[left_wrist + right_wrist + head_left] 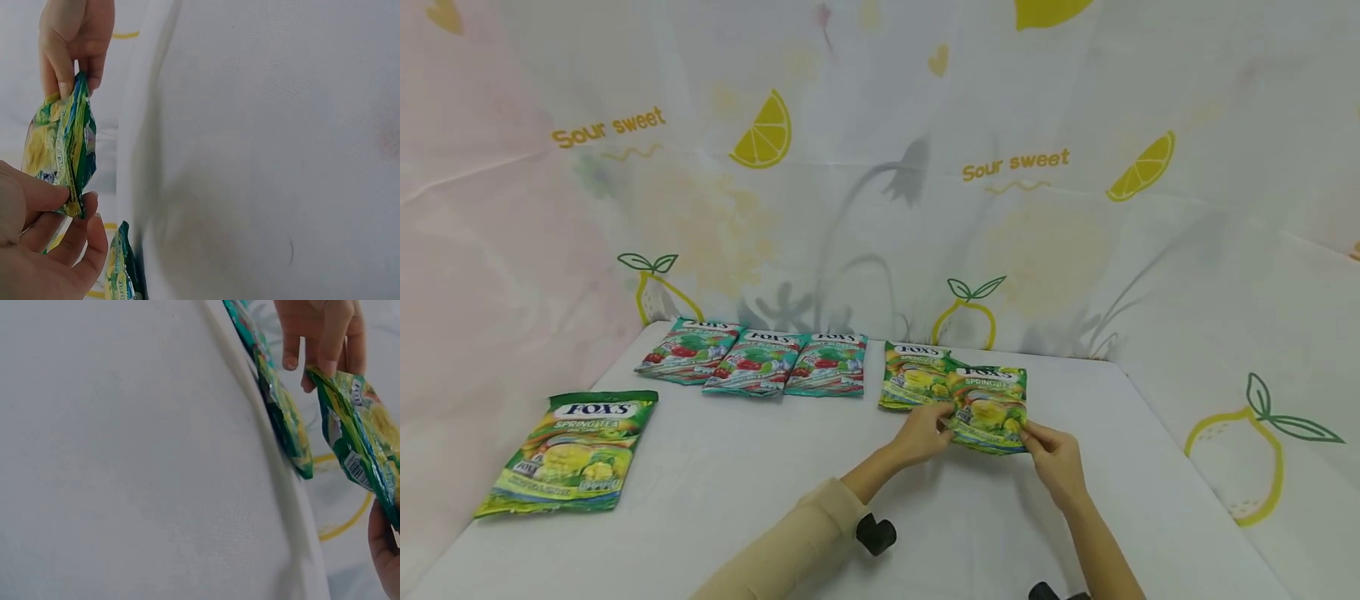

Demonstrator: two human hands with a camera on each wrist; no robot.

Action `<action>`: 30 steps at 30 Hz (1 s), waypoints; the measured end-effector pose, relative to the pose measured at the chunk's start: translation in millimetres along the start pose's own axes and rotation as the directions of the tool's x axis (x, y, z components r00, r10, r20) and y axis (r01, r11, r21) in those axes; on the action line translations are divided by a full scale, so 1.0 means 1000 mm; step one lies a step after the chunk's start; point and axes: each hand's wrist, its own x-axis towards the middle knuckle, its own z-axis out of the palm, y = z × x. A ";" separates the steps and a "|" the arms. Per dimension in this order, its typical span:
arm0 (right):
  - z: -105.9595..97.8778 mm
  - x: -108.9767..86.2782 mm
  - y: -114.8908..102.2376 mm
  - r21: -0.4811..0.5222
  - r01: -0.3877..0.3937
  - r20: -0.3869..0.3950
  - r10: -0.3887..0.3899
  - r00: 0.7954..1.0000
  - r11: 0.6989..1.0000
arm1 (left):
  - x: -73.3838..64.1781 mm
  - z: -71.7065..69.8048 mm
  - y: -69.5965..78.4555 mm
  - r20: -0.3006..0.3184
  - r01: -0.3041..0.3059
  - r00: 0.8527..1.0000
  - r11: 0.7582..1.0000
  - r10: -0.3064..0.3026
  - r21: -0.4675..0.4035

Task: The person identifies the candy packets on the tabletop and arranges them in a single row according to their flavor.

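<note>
So you've got the small green-and-yellow candy bag (988, 408) in both hands, up off the white table (760, 483) toward the far edge. Your left hand (925, 433) has thumb and fingers pinched on its lower left corner, and your right hand (1058, 460) is clamped the same way on the lower right corner. From the head view it slightly overlaps the right side of a matching bag (906, 379) lying just behind. Left of that you've got three teal bags (752, 365) in a row along the back, sides touching or overlapping, and a big green bag (576, 454) well apart at the table's left side. Lemon-print cloth (865, 108) hangs behind everything.
</note>
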 end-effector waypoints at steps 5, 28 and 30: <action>-0.002 0.011 0.007 -0.025 -0.003 -0.012 0.003 1.000 1.000 | 0.014 0.004 -0.001 0.025 0.020 0.999 0.996 -0.022 0.082; 0.006 0.065 0.018 -0.111 -0.039 -0.003 0.039 0.999 0.993 | 0.062 0.003 -0.001 -0.078 0.232 0.973 0.927 -0.219 0.295; 0.007 0.068 0.019 -0.111 -0.040 -0.008 0.039 0.999 0.993 | 0.065 0.003 0.001 -0.078 0.269 0.963 0.907 -0.258 0.324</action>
